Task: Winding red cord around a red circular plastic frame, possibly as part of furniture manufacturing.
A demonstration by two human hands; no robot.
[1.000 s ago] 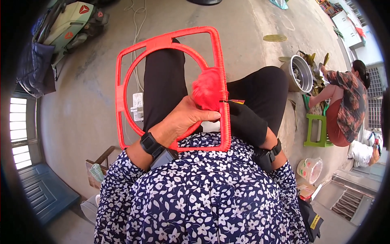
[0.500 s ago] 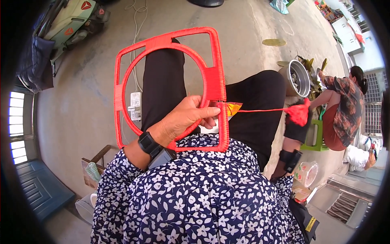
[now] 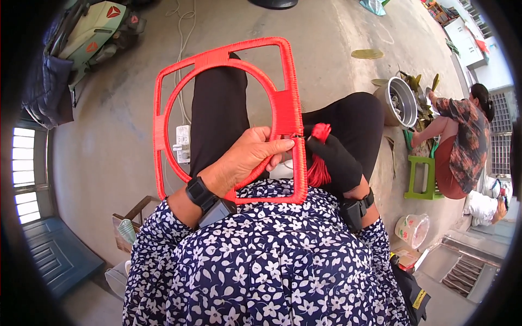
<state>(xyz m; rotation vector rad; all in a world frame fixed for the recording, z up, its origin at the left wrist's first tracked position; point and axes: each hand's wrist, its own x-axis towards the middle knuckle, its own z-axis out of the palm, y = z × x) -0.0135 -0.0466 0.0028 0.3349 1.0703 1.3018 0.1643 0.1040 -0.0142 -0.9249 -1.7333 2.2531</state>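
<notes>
A square frame (image 3: 285,111) with a round ring inside it, wrapped tightly in red cord, rests upright over my lap. My left hand (image 3: 251,153) is closed on its right side, thumb pressed on the bar just below a small dark unwrapped gap. Close beside that gap is my right hand (image 3: 338,160), in a black glove and closed around a bundle of red cord (image 3: 319,169). Part of the bundle sticks out above the fist and loose strands hang below it. The right fingertips are partly hidden by the dark glove against dark trousers.
A white power strip (image 3: 183,144) with cables lies on the floor at left. To the right, a person (image 3: 462,136) sits on a green stool (image 3: 421,179) near a metal pot (image 3: 385,98) and long leaves. A scooter (image 3: 95,38) stands far left, and a blue door (image 3: 57,258) below it.
My right hand has come in from the far right to the frame's right bar, bringing the red cord bundle. The stretched cord has gone slack or out of sight. My left hand keeps its hold.
</notes>
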